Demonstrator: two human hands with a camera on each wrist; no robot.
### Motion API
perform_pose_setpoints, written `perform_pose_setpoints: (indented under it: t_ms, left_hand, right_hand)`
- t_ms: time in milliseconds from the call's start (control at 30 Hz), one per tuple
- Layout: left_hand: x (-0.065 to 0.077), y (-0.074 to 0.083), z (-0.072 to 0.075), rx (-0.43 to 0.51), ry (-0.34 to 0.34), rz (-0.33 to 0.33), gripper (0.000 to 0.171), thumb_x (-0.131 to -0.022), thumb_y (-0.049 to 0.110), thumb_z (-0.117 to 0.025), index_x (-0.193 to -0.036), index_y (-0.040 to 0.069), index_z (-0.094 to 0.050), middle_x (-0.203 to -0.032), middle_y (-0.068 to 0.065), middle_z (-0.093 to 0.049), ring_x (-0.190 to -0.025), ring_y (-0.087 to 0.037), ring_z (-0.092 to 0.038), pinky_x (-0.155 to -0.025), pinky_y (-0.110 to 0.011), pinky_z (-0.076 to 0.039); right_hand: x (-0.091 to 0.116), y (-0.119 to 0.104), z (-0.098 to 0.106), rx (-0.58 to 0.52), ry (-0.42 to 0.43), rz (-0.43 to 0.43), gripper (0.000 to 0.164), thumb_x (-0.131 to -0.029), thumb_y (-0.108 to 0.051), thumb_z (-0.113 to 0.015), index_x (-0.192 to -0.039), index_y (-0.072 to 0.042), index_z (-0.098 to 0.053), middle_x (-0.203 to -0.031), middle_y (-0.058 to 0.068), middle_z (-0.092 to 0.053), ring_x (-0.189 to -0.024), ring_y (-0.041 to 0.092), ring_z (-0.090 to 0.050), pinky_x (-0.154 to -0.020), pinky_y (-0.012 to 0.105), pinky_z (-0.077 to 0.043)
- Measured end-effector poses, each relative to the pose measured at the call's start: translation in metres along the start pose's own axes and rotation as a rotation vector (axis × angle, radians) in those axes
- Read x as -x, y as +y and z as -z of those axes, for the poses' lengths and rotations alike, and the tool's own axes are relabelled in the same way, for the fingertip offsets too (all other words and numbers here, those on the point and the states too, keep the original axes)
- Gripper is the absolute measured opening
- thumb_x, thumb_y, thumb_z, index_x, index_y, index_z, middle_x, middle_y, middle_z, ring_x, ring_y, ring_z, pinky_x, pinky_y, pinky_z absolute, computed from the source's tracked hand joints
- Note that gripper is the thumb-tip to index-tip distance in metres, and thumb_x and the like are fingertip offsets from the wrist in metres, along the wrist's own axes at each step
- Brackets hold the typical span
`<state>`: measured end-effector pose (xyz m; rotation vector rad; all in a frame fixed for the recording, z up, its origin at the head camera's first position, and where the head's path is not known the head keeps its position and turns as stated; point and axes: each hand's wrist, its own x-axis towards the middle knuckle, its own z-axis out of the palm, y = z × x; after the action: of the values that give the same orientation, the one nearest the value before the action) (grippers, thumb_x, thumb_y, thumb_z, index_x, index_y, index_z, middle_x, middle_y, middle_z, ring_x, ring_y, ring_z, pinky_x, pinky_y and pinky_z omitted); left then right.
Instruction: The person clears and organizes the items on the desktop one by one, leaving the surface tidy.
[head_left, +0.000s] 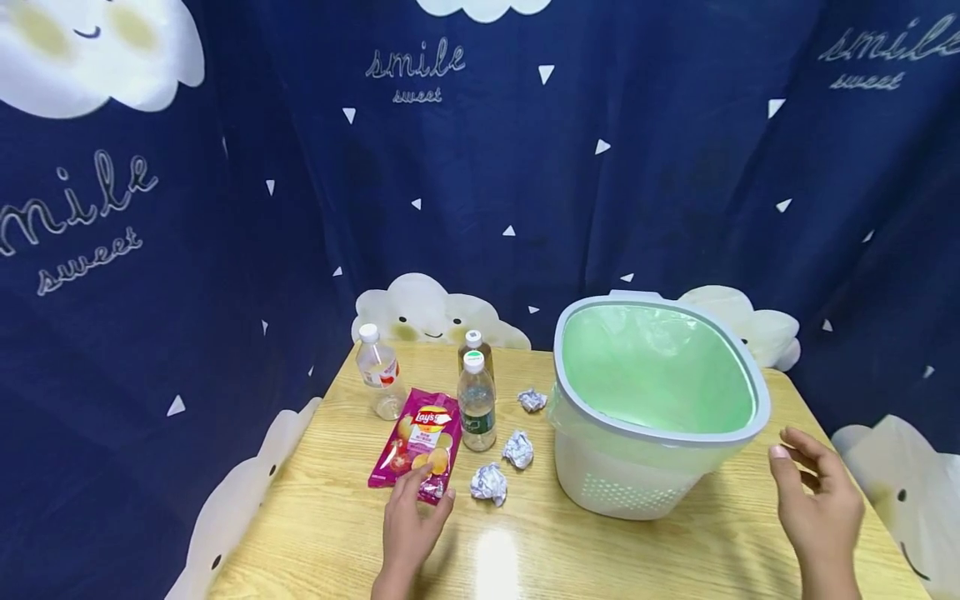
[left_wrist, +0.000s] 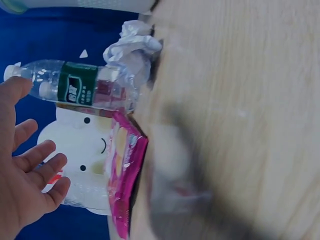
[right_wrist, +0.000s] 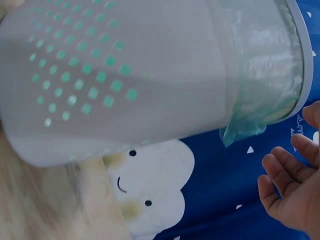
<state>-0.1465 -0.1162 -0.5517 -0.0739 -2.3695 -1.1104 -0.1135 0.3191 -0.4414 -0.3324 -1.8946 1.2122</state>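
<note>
Reach stage, by my read: nothing grasped yet.
Table (head_left: 300, 525) carries the lot; bin (head_left: 615, 493) with green liner (head_left: 652, 358) on its right half. Chip bag (head_left: 420, 442) lies flat, well left of bin. Red-label bottle (head_left: 380, 375) upright at bag's far left, green-label bottle (head_left: 477, 412) upright just right of it, brownish bottle (head_left: 487, 357) behind that one. Left hand (head_left: 412, 521): fingers loose, at bag's near end, contact unclear. Right hand (head_left: 817, 496): relaxed, empty, beside bin. Three paper balls (head_left: 517, 450) between bag and bin. Next move likely calls for left thumb and fingers pinching bag's near edge, clear of green-label bottle.
</note>
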Motion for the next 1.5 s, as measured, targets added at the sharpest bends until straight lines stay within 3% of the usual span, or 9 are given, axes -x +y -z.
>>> perform_pose_setpoints:
  t_ms: [67, 200, 300, 433, 600, 800, 1033, 1267, 1500]
  left_hand:
    - [0.001, 0.0, -0.002, 0.04, 0.004, 0.0, 0.05, -0.07, 0.02, -0.08, -0.115, 0.005, -0.062, -0.112, -0.013, -0.059, -0.102, -0.033, -0.056, -0.084, -0.052, -0.043]
    - [0.003, 0.0, -0.007, 0.103, -0.006, 0.028, 0.053, -0.069, 0.02, -0.081, -0.116, 0.005, -0.061, -0.114, -0.012, -0.058, -0.105, -0.033, -0.055, -0.087, -0.051, -0.042]
    - [0.004, 0.0, -0.011, 0.129, -0.034, 0.058, 0.056, -0.069, 0.021, -0.082, -0.118, 0.007, -0.06, -0.116, -0.011, -0.057, -0.108, -0.031, -0.053, -0.09, -0.05, -0.04]
    - [0.005, 0.002, -0.015, 0.142, -0.07, 0.05, 0.06, -0.068, 0.024, -0.083, -0.119, 0.007, -0.058, -0.117, -0.011, -0.057, -0.108, -0.032, -0.053, -0.09, -0.051, -0.04]
    - [0.007, 0.004, -0.024, 0.168, -0.097, 0.01, 0.062, -0.068, 0.025, -0.083, -0.121, 0.009, -0.058, -0.119, -0.01, -0.056, -0.108, -0.03, -0.053, -0.088, -0.052, -0.04]
    - [0.005, 0.003, -0.031, 0.188, -0.119, -0.012, 0.064, -0.069, 0.031, -0.082, -0.123, 0.009, -0.057, -0.119, -0.008, -0.056, -0.109, -0.028, -0.051, -0.09, -0.049, -0.04]
    - [0.008, 0.004, -0.032, 0.228, -0.147, 0.004, 0.066, -0.068, 0.029, -0.082, -0.124, 0.006, -0.056, -0.12, -0.01, -0.055, -0.109, -0.029, -0.051, -0.088, -0.047, -0.043]
    - [0.01, 0.004, -0.038, 0.291, -0.211, 0.05, 0.067, -0.07, 0.031, -0.081, -0.125, 0.004, -0.053, -0.12, -0.014, -0.053, -0.103, -0.04, -0.053, -0.084, -0.052, -0.044]
    - [0.003, 0.003, -0.043, 0.296, -0.237, 0.089, 0.065, -0.069, 0.03, -0.082, -0.124, 0.008, -0.055, -0.12, -0.012, -0.054, -0.105, -0.038, -0.053, -0.087, -0.051, -0.043]
  right_hand:
    - [-0.003, -0.004, -0.004, -0.059, 0.003, -0.014, 0.029, -0.086, 0.0, -0.061, -0.115, -0.004, -0.065, -0.104, -0.009, -0.064, -0.091, 0.001, -0.057, -0.072, 0.01, -0.038]
    - [-0.008, -0.011, -0.012, -0.284, 0.005, -0.031, 0.032, -0.087, 0.007, -0.056, -0.118, 0.0, -0.062, -0.109, 0.0, -0.064, -0.097, 0.009, -0.056, -0.078, 0.012, -0.039]
    - [-0.011, -0.016, -0.017, -0.528, -0.01, 0.003, 0.034, -0.088, 0.01, -0.052, -0.122, 0.008, -0.056, -0.112, 0.005, -0.063, -0.103, 0.014, -0.055, -0.086, 0.014, -0.039]
    - [-0.015, -0.022, -0.022, -0.681, -0.087, 0.081, 0.036, -0.09, 0.011, -0.046, -0.126, 0.014, -0.047, -0.12, 0.008, -0.059, -0.111, 0.017, -0.052, -0.093, 0.017, -0.036]
    - [-0.02, -0.027, -0.027, -0.646, -0.182, 0.023, 0.044, -0.089, 0.011, -0.043, -0.133, 0.008, -0.045, -0.125, 0.008, -0.054, -0.115, 0.018, -0.045, -0.089, 0.015, -0.038]
    - [-0.025, -0.026, -0.032, -0.58, -0.26, -0.04, 0.054, -0.084, 0.015, -0.045, -0.136, 0.002, -0.042, -0.12, 0.012, -0.046, -0.099, 0.016, -0.048, -0.071, 0.011, -0.045]
    - [-0.024, -0.016, -0.033, -0.526, -0.313, -0.029, 0.058, -0.084, 0.014, -0.046, -0.139, 0.001, -0.035, -0.124, 0.011, -0.043, -0.101, 0.015, -0.048, -0.075, 0.01, -0.043]
    - [-0.021, -0.007, -0.04, -0.627, -0.286, -0.047, 0.056, -0.081, 0.007, -0.04, -0.136, -0.003, -0.037, -0.13, 0.013, -0.036, -0.106, 0.018, -0.046, -0.082, 0.015, -0.039]
    - [-0.02, -0.005, -0.052, -0.783, -0.223, -0.045, 0.054, -0.078, 0.004, -0.04, -0.132, -0.004, -0.04, -0.128, 0.015, -0.036, -0.105, 0.02, -0.045, -0.083, 0.019, -0.038]
